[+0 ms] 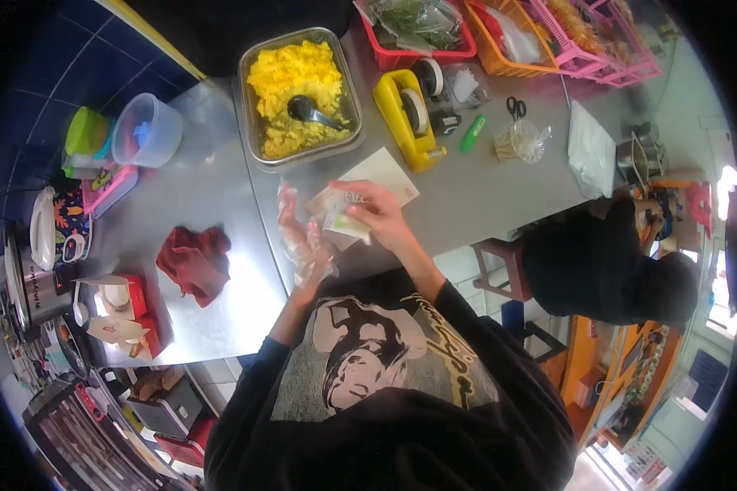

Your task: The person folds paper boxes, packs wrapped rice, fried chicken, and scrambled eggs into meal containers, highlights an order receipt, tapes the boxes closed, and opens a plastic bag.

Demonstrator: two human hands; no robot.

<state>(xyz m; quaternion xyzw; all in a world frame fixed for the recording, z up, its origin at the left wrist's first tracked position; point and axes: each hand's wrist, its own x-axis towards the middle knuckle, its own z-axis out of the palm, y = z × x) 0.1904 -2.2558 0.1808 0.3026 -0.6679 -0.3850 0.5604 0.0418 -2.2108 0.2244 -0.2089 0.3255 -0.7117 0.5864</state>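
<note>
At the counter's front edge, my right hand [375, 214] is closed on a small printed packet [345, 221], its fingers bent over the top. My left hand [303, 237], in a clear plastic glove, is beside the packet with its fingers apart. Under and behind my right hand lies a pale flat card or paper [389, 176]. Beyond my hands stands a metal tray [248, 123] of yellow food [295, 69], with a dark spoon [311, 110] resting in it. A yellow tape dispenser [403, 123] is to the right of the tray.
A red cloth [195, 263] lies on the steel counter [229, 196] at left, near plastic tubs [157, 131]. Baskets [499, 41], scissors [516, 107], a green marker [472, 132] and white bags [591, 151] are at right. A person [614, 266] in dark clothes is beyond a stool [499, 270].
</note>
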